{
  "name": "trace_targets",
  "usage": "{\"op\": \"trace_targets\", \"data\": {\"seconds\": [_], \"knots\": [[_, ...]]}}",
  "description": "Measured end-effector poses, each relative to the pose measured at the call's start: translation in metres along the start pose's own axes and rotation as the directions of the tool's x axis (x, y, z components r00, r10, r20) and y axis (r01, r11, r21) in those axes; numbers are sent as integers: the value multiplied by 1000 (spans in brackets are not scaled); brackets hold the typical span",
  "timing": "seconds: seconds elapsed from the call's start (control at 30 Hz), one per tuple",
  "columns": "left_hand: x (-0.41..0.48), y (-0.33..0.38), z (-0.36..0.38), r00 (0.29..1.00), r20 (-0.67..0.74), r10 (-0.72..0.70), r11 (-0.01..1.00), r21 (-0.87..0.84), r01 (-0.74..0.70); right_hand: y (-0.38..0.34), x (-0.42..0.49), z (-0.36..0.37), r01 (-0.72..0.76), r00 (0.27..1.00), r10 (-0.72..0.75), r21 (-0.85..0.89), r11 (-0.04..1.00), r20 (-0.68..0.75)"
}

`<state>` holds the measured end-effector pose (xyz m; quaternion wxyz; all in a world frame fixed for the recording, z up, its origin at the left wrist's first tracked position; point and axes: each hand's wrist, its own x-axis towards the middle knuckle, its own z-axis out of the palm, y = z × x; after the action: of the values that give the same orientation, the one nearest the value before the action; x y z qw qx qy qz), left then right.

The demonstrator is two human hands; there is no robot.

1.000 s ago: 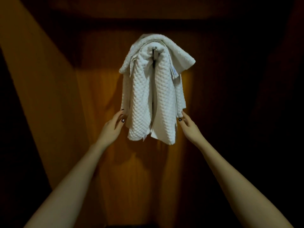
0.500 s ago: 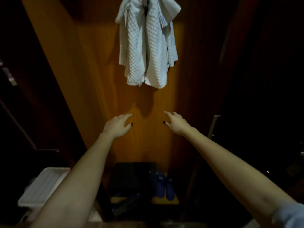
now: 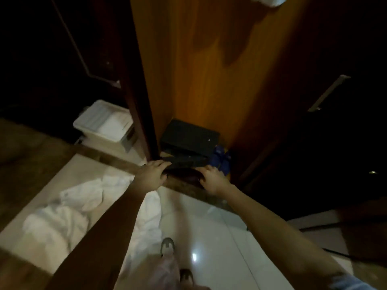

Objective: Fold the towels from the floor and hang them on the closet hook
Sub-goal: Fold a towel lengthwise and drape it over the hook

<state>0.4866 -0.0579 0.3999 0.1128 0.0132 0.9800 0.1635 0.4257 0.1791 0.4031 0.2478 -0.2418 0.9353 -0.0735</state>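
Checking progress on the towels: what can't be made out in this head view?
Hung towel: only a white corner shows, cut off by the top edge of the head view.
Towels on the floor: motion-blurred, partly hidden behind the left arm; their number is unclear.
Right of the closet: too dark to tell what is there.

Dim, warm-lit head view, motion-blurred.
We note light falling on the wooden closet panel, a glare spot on the floor tile, black corners, blurred towels, wide-angle bending at the edges.
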Motion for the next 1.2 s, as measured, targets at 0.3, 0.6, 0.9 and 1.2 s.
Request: {"op": "trace_targets", "data": {"seconds": [0.3, 0.6, 0.9, 1.2], "knots": [[-105, -102, 158, 932, 187, -310, 932, -131, 337, -50, 33, 165, 82, 936, -44, -96, 992, 349], [-161, -184, 345, 802, 354, -481, 791, -218, 571, -84, 87, 359, 60, 863, -62, 21, 998, 502], [-126, -257, 530, 808, 330, -488, 788, -233, 570, -60, 185, 556, 15, 826, 1, -24, 1000, 563], [-76, -290, 702, 862, 265, -432, 872, -123, 474, -18, 243, 700, 186, 917, -192, 51, 981, 350]]}}
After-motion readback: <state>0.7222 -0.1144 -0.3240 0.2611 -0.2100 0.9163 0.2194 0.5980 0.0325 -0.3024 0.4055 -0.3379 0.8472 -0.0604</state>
